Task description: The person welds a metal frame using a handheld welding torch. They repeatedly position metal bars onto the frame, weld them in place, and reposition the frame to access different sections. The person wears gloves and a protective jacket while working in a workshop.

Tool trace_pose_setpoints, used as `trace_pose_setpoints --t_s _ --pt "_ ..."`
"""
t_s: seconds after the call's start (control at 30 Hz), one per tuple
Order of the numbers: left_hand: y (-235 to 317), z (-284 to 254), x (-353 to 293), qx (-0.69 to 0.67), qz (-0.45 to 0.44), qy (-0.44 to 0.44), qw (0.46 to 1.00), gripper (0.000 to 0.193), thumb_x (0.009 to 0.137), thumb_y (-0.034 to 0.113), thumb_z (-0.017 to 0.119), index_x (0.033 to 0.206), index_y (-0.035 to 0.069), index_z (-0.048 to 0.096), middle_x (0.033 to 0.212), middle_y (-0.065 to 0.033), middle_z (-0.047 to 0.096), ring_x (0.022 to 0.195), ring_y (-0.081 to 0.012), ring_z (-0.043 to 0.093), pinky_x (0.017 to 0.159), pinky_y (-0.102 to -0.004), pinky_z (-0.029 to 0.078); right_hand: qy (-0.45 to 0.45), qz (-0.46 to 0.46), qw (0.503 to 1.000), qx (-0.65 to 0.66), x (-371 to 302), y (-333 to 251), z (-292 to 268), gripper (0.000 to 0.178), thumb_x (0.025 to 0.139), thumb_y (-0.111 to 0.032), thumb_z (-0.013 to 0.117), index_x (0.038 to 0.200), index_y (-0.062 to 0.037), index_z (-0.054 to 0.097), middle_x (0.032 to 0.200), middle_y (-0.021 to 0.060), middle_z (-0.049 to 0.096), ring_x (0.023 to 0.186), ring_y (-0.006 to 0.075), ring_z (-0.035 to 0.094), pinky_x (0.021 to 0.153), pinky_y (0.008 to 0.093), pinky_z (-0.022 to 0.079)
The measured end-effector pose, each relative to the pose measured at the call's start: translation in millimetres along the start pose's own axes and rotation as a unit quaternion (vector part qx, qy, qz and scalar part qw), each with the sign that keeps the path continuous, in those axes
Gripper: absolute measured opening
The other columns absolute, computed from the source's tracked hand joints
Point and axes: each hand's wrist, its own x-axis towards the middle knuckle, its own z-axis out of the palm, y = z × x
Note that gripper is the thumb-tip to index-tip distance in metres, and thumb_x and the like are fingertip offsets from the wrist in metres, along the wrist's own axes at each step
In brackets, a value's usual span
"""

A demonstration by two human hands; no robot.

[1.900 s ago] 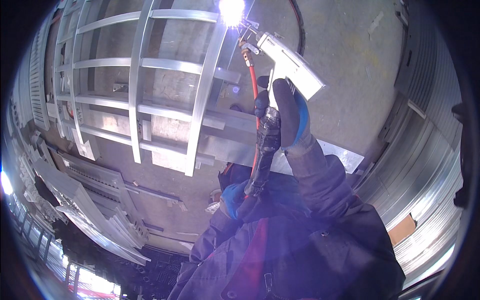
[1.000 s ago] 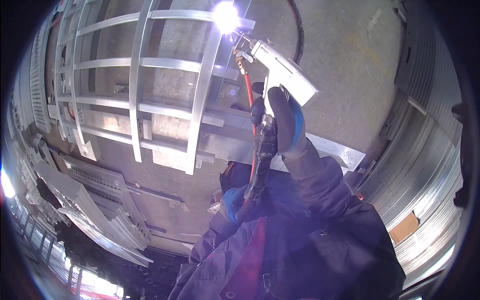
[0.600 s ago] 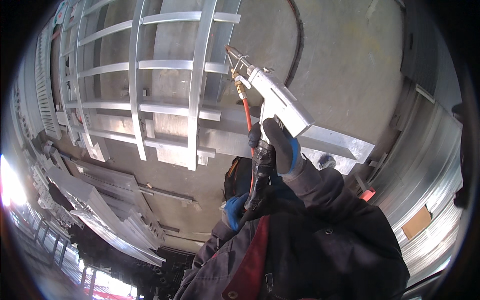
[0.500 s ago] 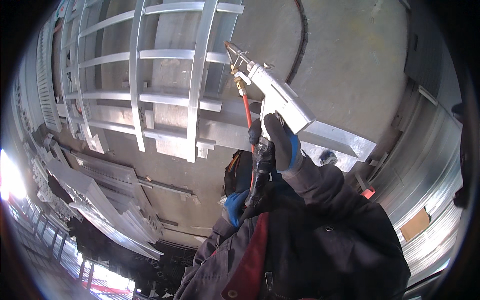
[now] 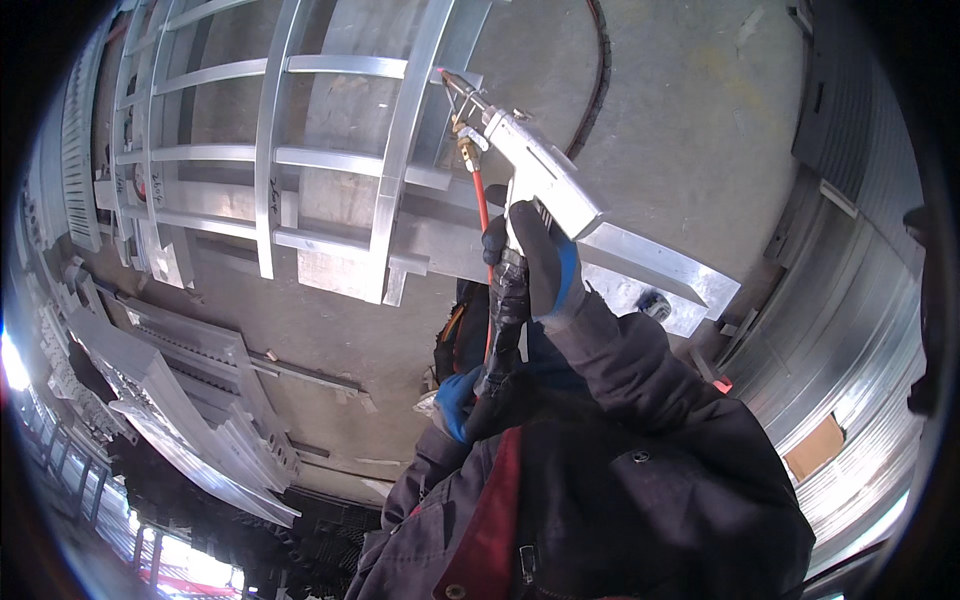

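Welding gun (image 5: 552, 180) held at the metal frame (image 5: 400, 160)

At the waist, the left hand (image 5: 457, 402) is placed beside the black cable (image 5: 508, 300); its grip cannot be told. The gun is held by the right hand (image 5: 545, 265), curled around it. Beyond, its glowing tip is held near a crossbar (image 5: 345, 65). Positioning for a weld appears to be in hand; steady aim is called for next.

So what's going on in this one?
A person's gloved right hand grips a white welding gun. Its tip points at a joint of a grid-like metal frame, with a small red spot there and no bright flash; contact is unclear. The gloved left hand is low by the jacket, beside the black-wrapped cable; its grip is hard to see.
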Motion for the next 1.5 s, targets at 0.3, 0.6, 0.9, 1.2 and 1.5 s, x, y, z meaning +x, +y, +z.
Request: trace_pose_setpoints --t_s 0.3,0.6,0.9,1.2,1.5 --pt "16 -17 12 -0.028 -0.012 0.001 1.000 0.062 0.090 0.045 0.067 0.129 -0.004 0.065 0.106 -0.0254 0.072 0.099 -0.0457 0.070 0.084 -0.0477 0.054 0.032 -0.005 0.996 -0.087 0 1 12 0.048 0.108 -0.037 0.054 0.136 0.0012 0.057 0.083 0.0067 0.063 0.073 0.0147 0.062 0.062 0.0295 0.051" --pt "13 -20 11 -0.025 -0.007 0.012 1.000 0.062 0.093 0.046 0.065 0.129 -0.004 0.065 0.108 -0.0254 0.073 0.099 -0.0443 0.071 0.085 -0.0472 0.054 0.014 -0.020 0.999 -0.038 4 10 11 0.043 0.106 -0.036 0.062 0.132 -0.0016 0.056 0.083 0.0060 0.065 0.069 0.0135 0.062 0.055 0.0273 0.050" --pt "13 -23 15 -0.027 -0.014 0.005 1.000 0.055 0.091 0.039 0.066 0.126 -0.003 0.066 0.100 -0.0217 0.073 0.089 -0.0422 0.072 0.077 -0.0459 0.055 0.017 -0.017 1.000 -0.017 2 13 16 0.036 0.103 -0.028 0.069 0.125 -0.0014 0.059 0.084 0.0069 0.066 0.072 0.0144 0.062 0.055 0.0291 0.049" --pt "-4 -23 12 -0.041 0.015 0.001 0.999 0.055 0.089 0.036 0.067 0.126 -0.005 0.065 0.101 -0.0216 0.074 0.090 -0.0407 0.073 0.078 -0.0461 0.055 0.029 0.004 0.999 0.016 3 15 20 0.039 0.101 -0.028 0.072 0.126 -0.0011 0.059 0.080 0.0067 0.065 0.067 0.0146 0.062 0.054 0.0286 0.049" --pt "-4 -26 12 -0.044 0.041 -0.006 0.998 0.050 0.087 0.024 0.070 0.126 -0.007 0.065 0.101 -0.0221 0.074 0.089 -0.0398 0.074 0.076 -0.0450 0.056 0.020 -0.026 0.996 -0.078 -3 20 20 0.036 0.106 -0.029 0.063 0.127 0.0000 0.056 0.088 0.0112 0.066 0.075 0.0188 0.064 0.058 0.0301 0.053"
